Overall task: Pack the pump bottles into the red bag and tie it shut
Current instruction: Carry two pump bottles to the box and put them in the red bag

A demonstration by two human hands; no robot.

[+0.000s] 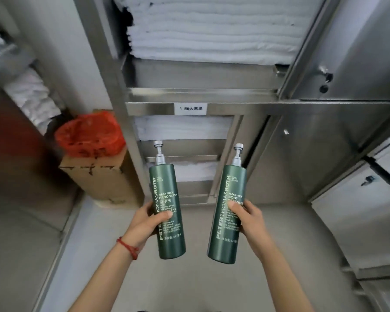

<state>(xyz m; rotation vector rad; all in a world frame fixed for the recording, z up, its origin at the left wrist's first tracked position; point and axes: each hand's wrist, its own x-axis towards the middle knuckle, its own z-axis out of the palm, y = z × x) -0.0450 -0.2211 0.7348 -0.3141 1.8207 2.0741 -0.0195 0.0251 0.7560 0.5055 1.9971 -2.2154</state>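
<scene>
We hold two tall green pump bottles up in front of us, one in each hand. Our left hand [148, 218] is wrapped around the middle of the hand wash bottle [167, 210], with the thumb across the front of the label and the other fingers curled tight behind it. A red string bracelet [127, 245] sits on that wrist. Our right hand [249, 218] grips the body cleanser bottle [229, 212] the same way, thumb on the front and fingers closed around the back. Both bottles stand nearly upright with their silver pump tops pointing up, and they are apart from each other with a gap between them. The red bag [89, 134] is off to the left, well away from the bottles. It sits open on top of a brown cardboard box [99, 176] on the floor. Behind the bottles is a metal shelf rack [212, 108] with stacks of folded white towels [212, 30] on it.
</scene>
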